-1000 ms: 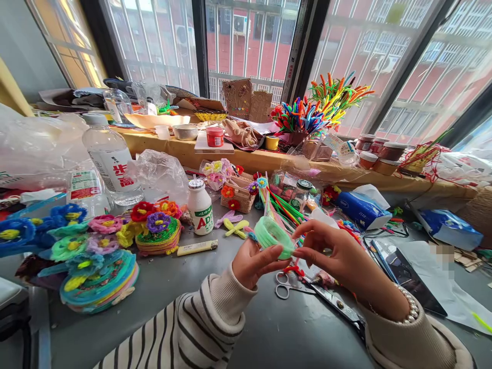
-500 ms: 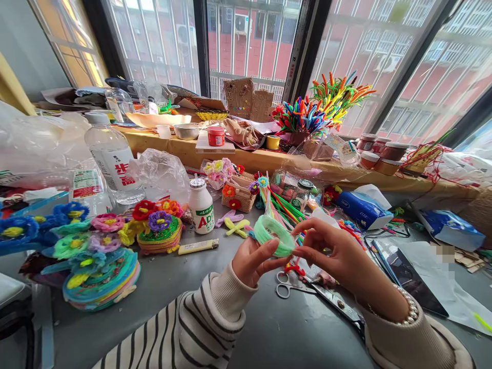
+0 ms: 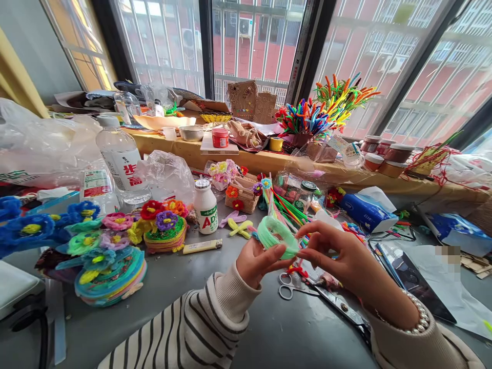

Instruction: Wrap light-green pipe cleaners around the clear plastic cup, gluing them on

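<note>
A pale green ring of coiled pipe cleaner (image 3: 270, 234) is held up over the middle of the table. My left hand (image 3: 251, 262) grips its lower left side, thumb in front. At the ring's right edge my right hand (image 3: 338, 251) pinches it between thumb and forefinger, the other fingers curled above. Below the hands lie small scissors (image 3: 286, 287) and larger scissors (image 3: 344, 307), partly hidden by the right hand. A yellow pipe-cleaner shape (image 3: 239, 227) rests just left of the ring. Loose pipe cleaners (image 3: 284, 205) spread out behind it.
Round bases with fuzzy flowers (image 3: 111, 277) stand at left, near a white drink bottle (image 3: 205, 207), a lighter (image 3: 203, 246) and a large water bottle (image 3: 122, 164). Tissue packs (image 3: 365, 210) and a dark tablet-like device (image 3: 418, 287) lie at right. A cluttered sill (image 3: 172, 143) runs behind.
The view has shifted slightly, so everything sits a little further right. Both hands keep hold of the green ring, with almost no change in their grip.
</note>
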The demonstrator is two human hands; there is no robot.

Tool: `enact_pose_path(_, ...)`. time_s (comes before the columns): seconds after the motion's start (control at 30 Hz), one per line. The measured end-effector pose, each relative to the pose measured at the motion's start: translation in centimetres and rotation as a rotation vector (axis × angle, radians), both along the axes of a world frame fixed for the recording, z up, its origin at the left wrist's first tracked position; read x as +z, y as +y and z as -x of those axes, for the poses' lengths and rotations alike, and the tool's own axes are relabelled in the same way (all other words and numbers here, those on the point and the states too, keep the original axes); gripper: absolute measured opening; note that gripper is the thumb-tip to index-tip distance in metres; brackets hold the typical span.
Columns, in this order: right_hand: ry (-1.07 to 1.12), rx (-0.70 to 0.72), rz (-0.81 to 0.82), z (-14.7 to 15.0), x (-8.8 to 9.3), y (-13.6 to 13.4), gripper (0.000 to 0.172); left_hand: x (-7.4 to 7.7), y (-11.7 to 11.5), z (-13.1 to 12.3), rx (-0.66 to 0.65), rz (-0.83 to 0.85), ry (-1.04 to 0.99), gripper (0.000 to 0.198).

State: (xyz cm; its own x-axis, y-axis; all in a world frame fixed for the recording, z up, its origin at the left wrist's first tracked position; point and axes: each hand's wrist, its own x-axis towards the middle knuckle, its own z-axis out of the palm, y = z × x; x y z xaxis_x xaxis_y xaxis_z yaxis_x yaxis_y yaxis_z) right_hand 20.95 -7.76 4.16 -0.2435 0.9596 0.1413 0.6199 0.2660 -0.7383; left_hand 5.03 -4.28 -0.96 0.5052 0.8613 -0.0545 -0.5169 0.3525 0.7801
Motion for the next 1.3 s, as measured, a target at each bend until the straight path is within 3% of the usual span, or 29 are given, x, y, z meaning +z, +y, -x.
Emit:
enact_pose_path(0.33,-0.033,-0.061,-0.097,-0.7,0.4,-0.1,0.035,0.3,0.2,-0.2,0.115,0.027,0.008,0.042)
enact_pose_path(0.53,-0.035,-0.217,-0.292,-1.5,0.9,-0.4,0.034,0.0,1.0,0.2,0.189,0.013,0.058,0.039)
enact_pose_path(0.7,0.035,-0.42,-0.448,-2.4,1.4,-1.0,0.032,-0.2,1.6,0.4,0.363,-0.102,0.064,0.041)
enact_pose_path(0.8,-0.003,-0.436,-0.441,-2.6,1.7,-1.4,0.03,-0.2,1.7,0.6,0.436,-0.204,0.101,0.045)
enact_pose_path(0.93,-0.1,-0.373,-0.397,-2.1,1.6,-2.2,0.03,0.1,1.6,1.3,0.477,-0.286,0.158,0.065)
enact_pose_path(1.1,-0.187,-0.275,-0.261,-2.1,-0.5,-4.2,0.026,-0.2,2.3,2.3,0.496,-0.434,0.351,0.068)
enact_pose_path(1.23,-0.113,-0.282,-0.142,-3.5,-4.2,-6.3,0.026,-1.1,2.7,3.0,0.62,-0.593,0.484,0.061)
enact_pose_path(1.3,-0.057,-0.317,-0.179,-4.2,-6.3,-7.3,0.027,-1.6,2.8,3.3,0.706,-0.673,0.531,0.06)
